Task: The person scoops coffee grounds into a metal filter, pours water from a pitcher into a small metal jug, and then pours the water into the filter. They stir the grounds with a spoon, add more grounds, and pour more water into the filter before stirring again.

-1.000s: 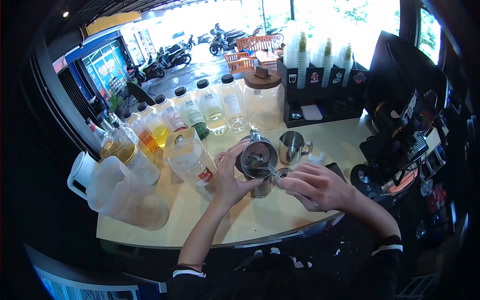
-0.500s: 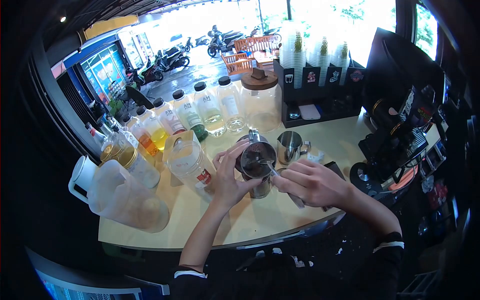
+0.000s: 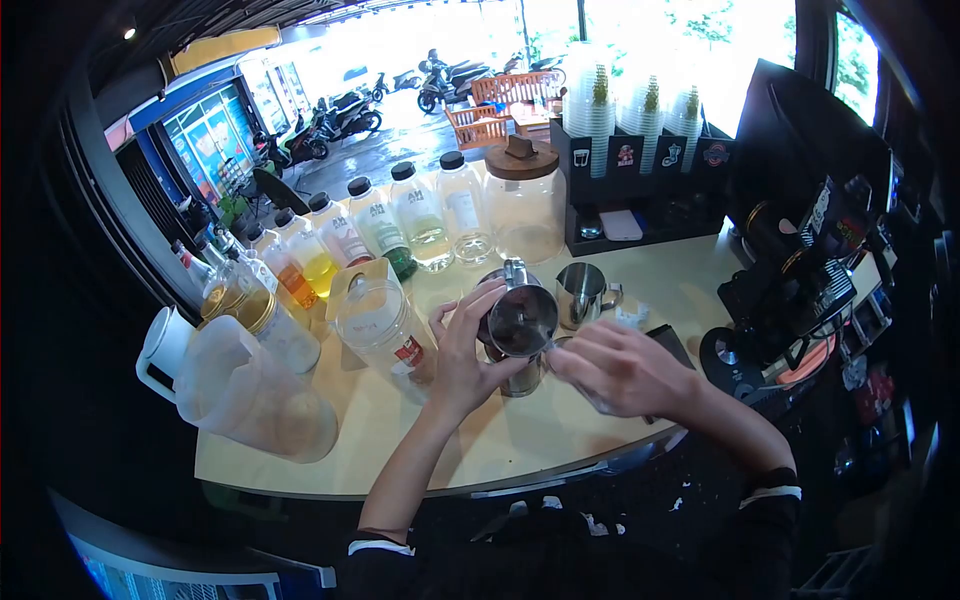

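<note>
My left hand (image 3: 466,345) is wrapped round a metal pitcher (image 3: 541,296), tilted so that its mouth faces me and its dark inside shows. Beneath it stands another metal vessel (image 3: 522,381), mostly covered by the pitcher and my fingers. My right hand (image 3: 622,368) is closed on a thin metal spoon (image 3: 547,346) at the pitcher's rim; motion smears the hand and the spoon. A second metal pitcher (image 3: 578,297) stands upright just behind my right hand. Left of my left hand is a clear plastic jar (image 3: 376,325) with a red label.
Black-capped bottles (image 3: 420,220) and a wood-lidded glass jar (image 3: 527,215) line the counter's (image 3: 400,450) back. At left stand a large translucent jug (image 3: 255,400) and a white-lidded pitcher (image 3: 165,350). A black holder (image 3: 640,160) carries stacked plastic cups (image 3: 590,105). Dark equipment (image 3: 790,250) stands right.
My right hand's motion has blurred it, and the spoon shows less clearly inside the pitcher. My left hand keeps its hold on the pitcher. The view has shifted very slightly.
</note>
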Demonstrator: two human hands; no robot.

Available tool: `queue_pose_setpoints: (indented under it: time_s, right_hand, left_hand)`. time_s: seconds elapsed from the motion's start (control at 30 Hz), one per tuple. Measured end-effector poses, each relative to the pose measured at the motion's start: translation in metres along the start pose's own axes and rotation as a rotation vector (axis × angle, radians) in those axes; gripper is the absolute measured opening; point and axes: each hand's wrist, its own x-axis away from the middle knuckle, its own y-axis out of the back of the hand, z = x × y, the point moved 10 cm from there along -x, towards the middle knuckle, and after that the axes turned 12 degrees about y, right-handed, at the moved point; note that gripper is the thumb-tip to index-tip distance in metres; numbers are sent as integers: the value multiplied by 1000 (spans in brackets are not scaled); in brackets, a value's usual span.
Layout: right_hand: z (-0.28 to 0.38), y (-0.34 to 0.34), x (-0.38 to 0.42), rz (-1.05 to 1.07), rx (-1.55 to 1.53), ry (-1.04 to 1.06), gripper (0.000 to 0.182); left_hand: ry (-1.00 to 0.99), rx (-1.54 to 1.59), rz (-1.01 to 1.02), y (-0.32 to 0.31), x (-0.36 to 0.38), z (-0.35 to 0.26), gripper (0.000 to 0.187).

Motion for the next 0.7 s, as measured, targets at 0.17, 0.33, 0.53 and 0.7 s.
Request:
queue_pose_setpoints:
  time_s: [0.17, 0.33, 0.53, 0.7]
  right_hand:
    - [-5, 0, 2, -35, -25, -71, 23]
    - [12, 6, 4, -39, -37, 4, 37]
    - [3, 3, 12, -13, -13, -4, 41]
    - [3, 1, 13, 37, -8, 26, 43]
  left_hand:
    - [-13, 7, 17, -2, 2, 2, 82]
    - [27, 17, 17, 4, 1, 3, 81]
    - [9, 32, 2, 3, 2, 3, 81]
    - [-10, 24, -14, 4, 1, -1, 82]
